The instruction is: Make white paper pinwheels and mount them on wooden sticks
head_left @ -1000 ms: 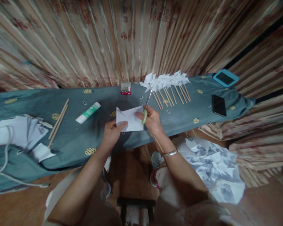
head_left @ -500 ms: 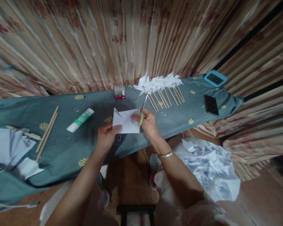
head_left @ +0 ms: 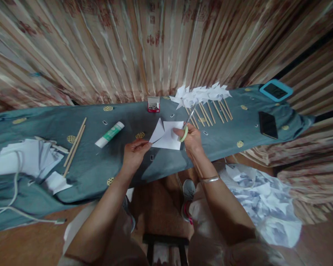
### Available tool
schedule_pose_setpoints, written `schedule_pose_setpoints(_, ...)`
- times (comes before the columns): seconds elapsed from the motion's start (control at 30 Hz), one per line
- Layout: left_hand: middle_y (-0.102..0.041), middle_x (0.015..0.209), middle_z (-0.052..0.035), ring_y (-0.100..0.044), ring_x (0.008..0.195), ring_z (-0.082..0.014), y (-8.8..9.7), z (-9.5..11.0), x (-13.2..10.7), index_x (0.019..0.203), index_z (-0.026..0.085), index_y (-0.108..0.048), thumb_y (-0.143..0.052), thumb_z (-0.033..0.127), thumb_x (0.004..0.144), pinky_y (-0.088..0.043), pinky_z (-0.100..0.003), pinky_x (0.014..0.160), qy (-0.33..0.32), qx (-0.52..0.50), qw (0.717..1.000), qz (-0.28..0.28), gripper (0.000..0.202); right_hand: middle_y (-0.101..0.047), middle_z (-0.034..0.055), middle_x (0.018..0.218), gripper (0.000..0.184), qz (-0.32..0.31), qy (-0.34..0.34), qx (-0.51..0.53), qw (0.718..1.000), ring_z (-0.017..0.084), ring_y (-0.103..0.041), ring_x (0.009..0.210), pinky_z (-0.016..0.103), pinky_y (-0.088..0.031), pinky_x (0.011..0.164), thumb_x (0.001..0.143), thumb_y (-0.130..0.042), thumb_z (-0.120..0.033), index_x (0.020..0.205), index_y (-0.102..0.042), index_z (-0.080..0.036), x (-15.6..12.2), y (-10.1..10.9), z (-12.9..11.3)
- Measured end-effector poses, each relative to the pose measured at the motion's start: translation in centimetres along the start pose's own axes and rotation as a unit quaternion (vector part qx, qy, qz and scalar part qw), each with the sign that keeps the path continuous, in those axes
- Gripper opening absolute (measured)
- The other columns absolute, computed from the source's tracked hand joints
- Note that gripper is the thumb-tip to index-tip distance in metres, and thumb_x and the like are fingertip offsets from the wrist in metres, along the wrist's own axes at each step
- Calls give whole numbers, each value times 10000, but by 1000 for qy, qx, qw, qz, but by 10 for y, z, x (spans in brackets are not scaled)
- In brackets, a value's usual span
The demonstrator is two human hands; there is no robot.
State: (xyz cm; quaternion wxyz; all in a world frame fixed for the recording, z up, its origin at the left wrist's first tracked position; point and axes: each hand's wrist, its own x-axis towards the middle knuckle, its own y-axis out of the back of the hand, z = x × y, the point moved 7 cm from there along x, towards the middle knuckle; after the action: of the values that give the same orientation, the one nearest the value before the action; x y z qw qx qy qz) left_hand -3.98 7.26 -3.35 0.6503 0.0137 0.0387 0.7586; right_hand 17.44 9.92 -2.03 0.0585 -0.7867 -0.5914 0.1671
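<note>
My left hand (head_left: 135, 152) pinches the lower left corner of a white paper square (head_left: 168, 135), one flap of which stands up. My right hand (head_left: 192, 137) grips green-handled scissors (head_left: 188, 123) and also touches the paper's right edge; the blades point up and away toward a row of white paper pinwheels on wooden sticks (head_left: 202, 96). Both hands hover just above the grey-blue cloth-covered table (head_left: 94, 170).
A glue stick (head_left: 110, 134), a small red box of pins (head_left: 153, 104), loose wooden sticks (head_left: 75, 145) and a stack of white paper with a white cable (head_left: 22, 162) lie to the left. A black phone (head_left: 268, 124) and a blue-framed device (head_left: 276, 90) lie right. Paper scraps (head_left: 263, 199) cover the floor.
The paper has been turned; its left flap now stands up. My left hand has shifted to the lower corner, and the scissors tilt more to the right. The camera has also moved.
</note>
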Motion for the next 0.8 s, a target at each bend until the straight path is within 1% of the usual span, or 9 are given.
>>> schedule_pose_setpoints(0.17,-710,685,-14,-644,743,-189,9,0,0,620,208,-739,-747,333,616,-489,-291,737,-5,-7,1000,6,125,-684,-67,608,356,21,22,33,999,121,-607,553,274,-521,589,402,-879,-256,668,-647,-208,9,9,-1)
schedule_pose_setpoints(0.27,-726,734,-25,-655,770,-182,7,-4,-3,699,198,-755,-747,370,655,-498,-297,775,14,-64,998,17,178,-692,-65,646,317,30,41,76,996,113,-619,596,266,-532,631,431,-862,-225,668,-652,-209,12,10,-3)
schedule_pose_setpoints(0.3,-727,748,-29,-655,764,-179,3,-6,-5,738,191,-758,-751,409,660,-501,-299,771,26,-95,995,13,232,-692,-63,654,310,34,42,84,995,112,-620,605,265,-532,638,440,-858,-220,671,-652,-209,12,9,-2)
schedule_pose_setpoints(0.37,-731,799,-42,-663,792,-188,-13,-9,-10,827,176,-757,-772,485,651,-509,-306,772,43,-136,989,-29,356,-692,-55,661,303,33,30,87,995,116,-620,609,273,-532,645,452,-856,-221,673,-648,-205,9,3,3)
schedule_pose_setpoints(0.4,-735,844,-51,-667,831,-196,-22,-10,-13,834,168,-750,-789,504,641,-513,-309,792,46,-142,987,-59,390,-688,-52,656,304,29,20,86,996,120,-618,604,281,-532,646,456,-856,-228,671,-643,-203,7,-2,6)
schedule_pose_setpoints(0.47,-742,912,-62,-674,900,-216,-36,-11,-17,855,166,-734,-817,536,616,-522,-311,803,58,-171,980,-79,448,-675,-51,630,311,12,-2,86,996,129,-614,592,296,-531,647,464,-861,-252,668,-632,-201,2,-13,14)
schedule_pose_setpoints(0.6,-743,989,-89,-683,971,-246,-43,-14,-19,864,157,-699,-840,572,585,-551,-341,841,104,-281,953,-33,520,-650,-58,582,336,-17,-26,85,996,119,-577,550,280,-501,597,464,-875,-317,657,-625,-201,-7,-30,26)
schedule_pose_setpoints(0.7,-734,1080,-95,-675,1056,-262,-39,-12,-16,980,170,-671,-847,493,632,-553,-379,911,122,-340,933,4,507,-643,-55,573,359,-33,-29,65,997,118,-572,553,267,-474,568,477,-872,-378,644,-605,-207,-10,-37,29)
schedule_pose_setpoints(0.8,-723,1136,-87,-668,1095,-255,-33,-10,-13,1072,187,-640,-834,395,685,-554,-383,938,133,-356,924,25,480,-666,-43,602,369,-51,-30,46,997,123,-584,573,261,-463,560,493,-868,-415,657,-610,-209,-12,-39,32)
